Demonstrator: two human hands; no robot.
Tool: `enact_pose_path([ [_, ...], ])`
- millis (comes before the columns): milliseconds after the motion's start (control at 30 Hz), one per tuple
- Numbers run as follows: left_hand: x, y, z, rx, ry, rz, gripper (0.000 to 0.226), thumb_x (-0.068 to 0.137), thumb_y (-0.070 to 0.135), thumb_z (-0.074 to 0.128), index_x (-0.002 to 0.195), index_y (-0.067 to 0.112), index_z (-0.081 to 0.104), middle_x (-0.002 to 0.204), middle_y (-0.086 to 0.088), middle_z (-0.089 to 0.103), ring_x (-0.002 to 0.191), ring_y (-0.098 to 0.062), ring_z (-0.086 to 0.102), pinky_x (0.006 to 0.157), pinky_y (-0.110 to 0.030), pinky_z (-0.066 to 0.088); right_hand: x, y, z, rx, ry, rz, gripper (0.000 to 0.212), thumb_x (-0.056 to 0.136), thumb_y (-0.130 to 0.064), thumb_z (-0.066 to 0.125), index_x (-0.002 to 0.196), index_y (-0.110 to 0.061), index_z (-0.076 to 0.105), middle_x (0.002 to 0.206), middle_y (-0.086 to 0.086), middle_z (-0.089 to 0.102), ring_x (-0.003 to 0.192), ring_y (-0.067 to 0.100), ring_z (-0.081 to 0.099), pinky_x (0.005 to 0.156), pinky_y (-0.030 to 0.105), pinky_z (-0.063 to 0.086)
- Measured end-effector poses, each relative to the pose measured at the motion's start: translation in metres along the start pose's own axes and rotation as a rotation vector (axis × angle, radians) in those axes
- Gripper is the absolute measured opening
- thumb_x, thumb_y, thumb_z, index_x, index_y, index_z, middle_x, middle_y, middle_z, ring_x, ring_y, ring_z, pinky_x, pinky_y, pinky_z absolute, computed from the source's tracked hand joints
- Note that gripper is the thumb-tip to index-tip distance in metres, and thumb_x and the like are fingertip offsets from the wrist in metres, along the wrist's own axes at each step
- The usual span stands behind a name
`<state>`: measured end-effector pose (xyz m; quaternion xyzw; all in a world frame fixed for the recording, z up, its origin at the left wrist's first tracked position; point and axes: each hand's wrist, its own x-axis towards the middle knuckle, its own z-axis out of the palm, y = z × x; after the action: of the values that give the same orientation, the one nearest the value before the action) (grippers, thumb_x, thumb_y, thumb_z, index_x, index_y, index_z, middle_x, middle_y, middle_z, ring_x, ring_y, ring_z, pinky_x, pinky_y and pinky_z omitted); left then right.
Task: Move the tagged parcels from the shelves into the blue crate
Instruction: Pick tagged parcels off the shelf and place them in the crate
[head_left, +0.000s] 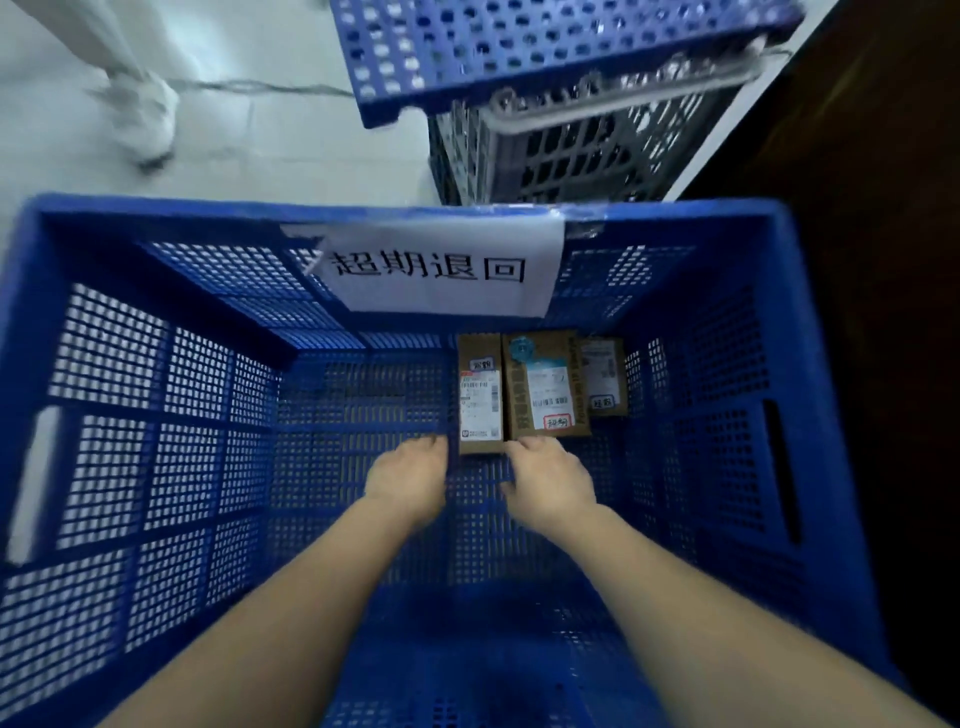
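A: You have three tagged parcels down in the blue crate (130, 415). They are lined up side by side on its floor against the far wall, under the paper sign (441, 270) taped to the rim. That much of the job looks done.

B: How many are left for you, I can't say, because the shelves are out of view. With most of the crate floor bare, I'd judge you're early on.

A: Your left grip (408, 478) and right grip (550, 483) are both deep in the crate, one on each side of the near end of the narrow parcel (480, 400). The right one also lies right at the near edge of the middle parcel (545, 384).

B: Your fingers bend away from the camera, so I can't tell whether either grip pinches that box or sits just off it.

A: The parcels are brown cardboard boxes lying flat. Each has a white shipping label and a small red-bordered tag (557, 422). The middle one is the widest and has teal printing. The right parcel (602, 376) shows the least and is just beside the middle one.

B: They look rigid and light. I'd guess you could lift any of them with one hand.
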<state>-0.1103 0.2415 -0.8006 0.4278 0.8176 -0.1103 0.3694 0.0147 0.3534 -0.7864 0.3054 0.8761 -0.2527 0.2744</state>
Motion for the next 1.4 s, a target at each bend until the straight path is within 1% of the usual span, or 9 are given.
enact_pose_path([
  [100,-0.044,0.009,-0.028,0.078,0.027,-0.003,0.050,0.090,0.014,0.050,0.138,0.013,0.037,0.134,-0.006,0.051,0.123,-0.026,0.049,0.095,-0.041,0.043,-0.038,-0.013,-0.035,-0.069,0.034,0.005,0.036,0.092,-0.027,0.055,0.126,-0.016,0.051,0.128,0.005,0.054,0.120,0.025,0.045,0.091,0.038,0.043],
  [267,-0.117,0.026,-0.074,0.151,0.146,0.000,0.038,0.091,0.012,0.050,0.128,0.013,0.042,0.126,-0.005,0.054,0.118,-0.026,0.051,0.089,-0.040,0.043,-0.105,-0.032,-0.083,-0.103,0.079,0.011,0.036,0.094,-0.032,0.052,0.126,-0.017,0.050,0.127,0.005,0.052,0.118,0.026,0.046,0.093,0.038,0.042],
  [400,-0.168,0.038,-0.102,0.209,0.206,0.043,0.036,0.092,0.010,0.047,0.127,0.013,0.043,0.128,-0.006,0.054,0.120,-0.026,0.049,0.091,-0.039,0.042,-0.159,-0.047,-0.109,-0.126,0.157,0.051,0.037,0.094,-0.035,0.052,0.127,-0.017,0.051,0.126,0.005,0.054,0.117,0.026,0.047,0.098,0.038,0.039],
  [500,-0.203,0.045,-0.118,0.254,0.254,0.111,0.030,0.093,0.011,0.044,0.123,0.012,0.049,0.126,-0.007,0.056,0.119,-0.026,0.049,0.092,-0.039,0.042,-0.201,-0.060,-0.115,-0.134,0.215,0.094,0.038,0.093,-0.037,0.053,0.126,-0.018,0.052,0.126,0.005,0.055,0.119,0.025,0.047,0.100,0.039,0.038],
  [633,-0.251,0.057,-0.132,0.344,0.307,0.210,0.026,0.091,0.013,0.049,0.117,0.012,0.054,0.121,-0.006,0.058,0.114,-0.025,0.051,0.088,-0.037,0.044,-0.258,-0.073,-0.111,-0.104,0.274,0.169,0.043,0.093,-0.037,0.052,0.131,-0.016,0.050,0.130,0.006,0.053,0.120,0.026,0.047,0.100,0.040,0.038],
  [833,-0.325,0.085,-0.138,0.409,0.365,0.351,0.030,0.092,0.016,0.051,0.121,0.012,0.054,0.124,-0.007,0.057,0.116,-0.026,0.051,0.087,-0.037,0.044,-0.353,-0.078,-0.105,-0.028,0.376,0.280,0.047,0.093,-0.039,0.054,0.135,-0.019,0.046,0.134,0.005,0.051,0.124,0.026,0.044,0.101,0.040,0.037],
  [1100,-0.413,0.164,-0.142,0.508,0.453,0.605,0.035,0.094,0.024,0.051,0.127,0.013,0.051,0.131,-0.005,0.055,0.121,-0.024,0.049,0.096,-0.038,0.042,-0.484,-0.057,-0.101,-0.010,0.462,0.460,0.046,0.093,-0.039,0.055,0.134,-0.020,0.046,0.135,0.003,0.050,0.125,0.025,0.044,0.102,0.039,0.038],
  [1300,-0.476,0.245,-0.140,0.582,0.485,0.751,0.030,0.093,0.022,0.051,0.122,0.014,0.052,0.127,-0.005,0.056,0.119,-0.025,0.050,0.093,-0.039,0.044,-0.583,-0.023,-0.098,0.043,0.563,0.596,0.049,0.092,-0.042,0.054,0.135,-0.020,0.047,0.134,0.004,0.051,0.127,0.026,0.044,0.102,0.040,0.039],
  [1400,-0.511,0.294,-0.130,0.598,0.487,0.836,0.032,0.090,0.020,0.056,0.121,0.015,0.053,0.125,-0.005,0.056,0.118,-0.024,0.051,0.091,-0.038,0.044,-0.638,0.001,-0.092,0.073,0.605,0.678,0.051,0.092,-0.042,0.054,0.138,-0.020,0.045,0.137,0.005,0.050,0.127,0.027,0.044,0.102,0.042,0.041],
])
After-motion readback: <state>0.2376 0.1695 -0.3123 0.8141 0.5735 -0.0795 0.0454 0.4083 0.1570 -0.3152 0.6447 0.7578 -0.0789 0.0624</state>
